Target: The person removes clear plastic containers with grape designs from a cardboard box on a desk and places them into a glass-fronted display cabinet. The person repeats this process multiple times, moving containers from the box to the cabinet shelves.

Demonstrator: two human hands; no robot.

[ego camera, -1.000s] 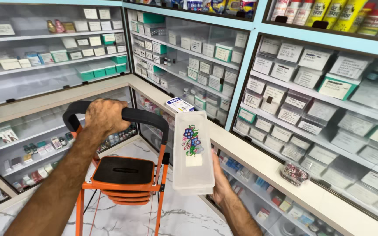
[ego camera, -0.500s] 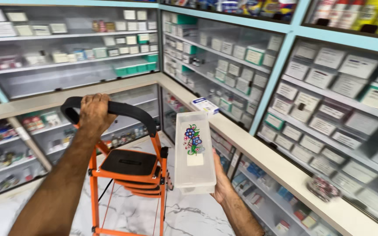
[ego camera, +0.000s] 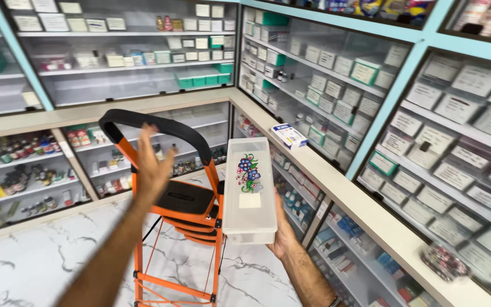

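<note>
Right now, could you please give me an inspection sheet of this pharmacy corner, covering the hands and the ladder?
Surface: white marble-patterned floor; beige counter ledge.
Job's things: clear rectangular plastic box with a flower sticker; orange step ladder with a black handrail.
Clutter: small blue-and-white carton on the ledge.
Grippers: left hand open, just off the handrail; right hand holds the box from beneath.
Cables: nothing seen.
Surroundings: glass-fronted shelves of medicine boxes.

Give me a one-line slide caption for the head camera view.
Right hand holds a clear plastic box while the left hand reaches toward an orange step ladder.
</note>
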